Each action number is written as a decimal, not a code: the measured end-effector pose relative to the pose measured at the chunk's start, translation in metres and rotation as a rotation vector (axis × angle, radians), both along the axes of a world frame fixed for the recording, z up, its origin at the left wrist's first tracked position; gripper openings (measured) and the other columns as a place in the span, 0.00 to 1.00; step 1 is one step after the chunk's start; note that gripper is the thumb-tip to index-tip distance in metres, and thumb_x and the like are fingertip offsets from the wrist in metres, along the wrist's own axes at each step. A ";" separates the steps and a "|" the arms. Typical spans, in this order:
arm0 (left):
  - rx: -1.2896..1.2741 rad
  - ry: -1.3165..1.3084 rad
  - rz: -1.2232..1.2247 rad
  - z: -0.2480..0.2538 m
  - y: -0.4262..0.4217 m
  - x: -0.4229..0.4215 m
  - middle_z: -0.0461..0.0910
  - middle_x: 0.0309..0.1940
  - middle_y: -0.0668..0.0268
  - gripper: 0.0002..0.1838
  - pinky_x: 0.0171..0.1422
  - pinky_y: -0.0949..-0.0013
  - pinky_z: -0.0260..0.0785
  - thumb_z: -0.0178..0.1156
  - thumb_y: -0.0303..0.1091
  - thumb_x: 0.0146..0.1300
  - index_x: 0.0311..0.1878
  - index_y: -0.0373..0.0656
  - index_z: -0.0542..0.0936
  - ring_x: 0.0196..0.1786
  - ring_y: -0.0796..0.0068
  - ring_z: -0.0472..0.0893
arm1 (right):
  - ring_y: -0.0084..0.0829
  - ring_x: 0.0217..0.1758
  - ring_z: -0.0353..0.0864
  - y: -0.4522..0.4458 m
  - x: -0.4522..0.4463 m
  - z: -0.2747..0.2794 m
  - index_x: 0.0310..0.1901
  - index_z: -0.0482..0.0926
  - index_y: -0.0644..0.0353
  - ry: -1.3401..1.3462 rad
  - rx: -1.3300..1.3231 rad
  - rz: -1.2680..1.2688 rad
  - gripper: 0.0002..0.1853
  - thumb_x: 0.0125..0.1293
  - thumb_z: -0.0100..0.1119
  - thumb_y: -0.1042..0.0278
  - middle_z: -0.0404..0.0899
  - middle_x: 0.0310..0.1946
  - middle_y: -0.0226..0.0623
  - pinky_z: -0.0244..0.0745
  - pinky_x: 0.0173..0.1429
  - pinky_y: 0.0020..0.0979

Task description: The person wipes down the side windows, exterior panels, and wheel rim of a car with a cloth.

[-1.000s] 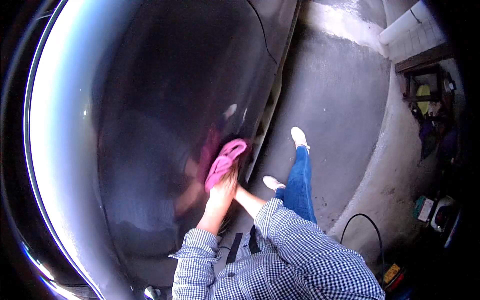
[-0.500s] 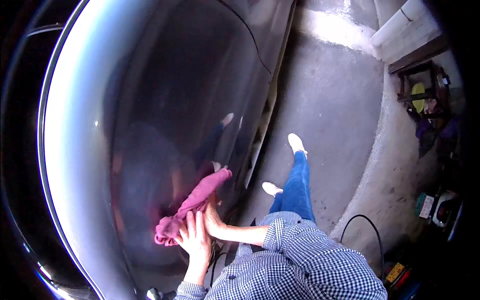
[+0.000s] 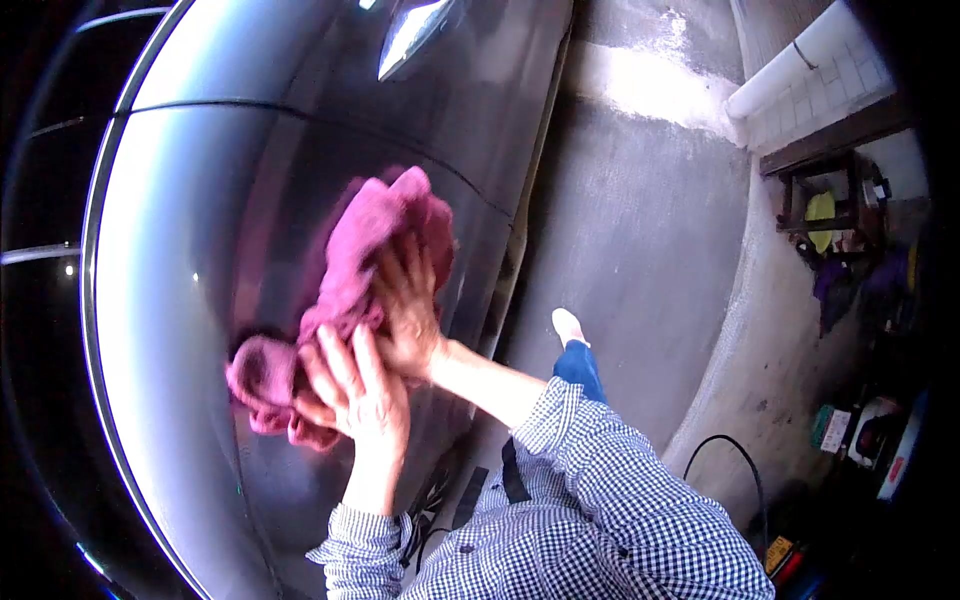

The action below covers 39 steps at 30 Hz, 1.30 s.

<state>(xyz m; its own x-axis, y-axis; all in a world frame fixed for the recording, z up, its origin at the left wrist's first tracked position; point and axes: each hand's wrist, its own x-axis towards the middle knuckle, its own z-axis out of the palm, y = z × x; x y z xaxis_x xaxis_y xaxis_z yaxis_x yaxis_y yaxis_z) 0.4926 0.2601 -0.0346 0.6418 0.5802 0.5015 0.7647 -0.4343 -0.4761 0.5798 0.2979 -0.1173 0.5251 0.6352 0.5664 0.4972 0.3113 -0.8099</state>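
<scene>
A crumpled pink cloth [image 3: 365,235] lies against the side of a dark, glossy car [image 3: 330,150]. My left hand [image 3: 355,385] rests on the cloth's lower part, its fingers stretched out and apart. Just above and to the right, my right hand [image 3: 408,305] presses on the middle of the cloth with spread fingers. The two hands are close together, touching or nearly so. Some fingertips sink into folds and are partly hidden. The cloth's lower left end bunches up beyond my left hand.
A door handle [image 3: 412,40] and a panel seam lie ahead on the car. Grey floor [image 3: 640,230] runs alongside. To the right are a white pipe [image 3: 790,60], a dark wooden stand [image 3: 830,205], a black hose [image 3: 745,450] and assorted items by the wall.
Both hands and the cloth have moved forward along the car side. The cloth is spread wider under flatter hands. The view has shifted, bringing the door handle into sight.
</scene>
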 end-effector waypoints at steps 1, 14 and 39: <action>-0.033 0.013 -0.029 -0.005 0.018 0.014 0.62 0.69 0.60 0.25 0.74 0.44 0.30 0.54 0.34 0.58 0.61 0.52 0.72 0.73 0.57 0.57 | 0.63 0.75 0.35 0.020 0.015 -0.010 0.68 0.60 0.52 0.051 0.020 -0.022 0.38 0.59 0.52 0.43 0.47 0.73 0.50 0.30 0.72 0.64; -0.503 0.511 -0.329 -0.151 0.129 0.104 0.53 0.73 0.58 0.35 0.76 0.57 0.39 0.45 0.37 0.60 0.71 0.38 0.56 0.75 0.63 0.51 | 0.36 0.76 0.49 0.092 0.024 -0.101 0.69 0.55 0.58 -0.001 -0.896 -0.596 0.26 0.75 0.26 0.56 0.53 0.71 0.41 0.41 0.79 0.31; -0.089 -0.124 0.043 -0.050 0.059 -0.098 0.54 0.73 0.57 0.28 0.75 0.43 0.31 0.54 0.36 0.62 0.67 0.45 0.64 0.75 0.53 0.50 | 0.58 0.76 0.32 0.052 -0.081 -0.002 0.69 0.57 0.59 -0.099 -0.310 0.127 0.35 0.60 0.54 0.62 0.42 0.73 0.51 0.31 0.75 0.60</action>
<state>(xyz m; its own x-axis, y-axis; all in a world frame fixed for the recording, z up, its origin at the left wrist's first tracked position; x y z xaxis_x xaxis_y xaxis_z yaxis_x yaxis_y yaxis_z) 0.3945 0.3191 -0.0842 0.5517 0.6512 0.5211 0.8340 -0.4363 -0.3378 0.4992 0.3496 -0.1193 0.3828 0.8418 0.3806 0.5509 0.1228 -0.8255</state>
